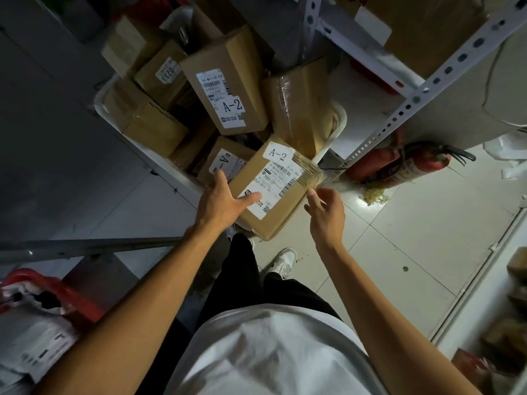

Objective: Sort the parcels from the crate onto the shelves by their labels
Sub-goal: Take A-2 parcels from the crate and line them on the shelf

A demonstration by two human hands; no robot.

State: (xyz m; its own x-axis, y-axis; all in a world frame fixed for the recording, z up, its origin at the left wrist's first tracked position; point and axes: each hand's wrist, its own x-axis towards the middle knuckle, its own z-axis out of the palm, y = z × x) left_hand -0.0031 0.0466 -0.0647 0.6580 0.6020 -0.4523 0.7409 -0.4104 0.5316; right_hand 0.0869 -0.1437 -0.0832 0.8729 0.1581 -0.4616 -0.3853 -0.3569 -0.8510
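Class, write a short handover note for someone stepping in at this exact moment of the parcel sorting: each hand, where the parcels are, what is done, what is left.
Left hand: gripping the left edge of the held parcel, thumb across its shipping label.
Right hand: open, fingertips at the parcel's right edge, not clearly gripping.
Held parcel: marked A-2, lifted above the near corner of the crate.
Crate: still holds many boxes, including a second A-2 parcel on top and one marked 0233.
Done: one parcel picked and its label readable.
Left: shelve this one by its A-2 label, then sort the rest. Which shelf is A-2 cannot be told from this view.
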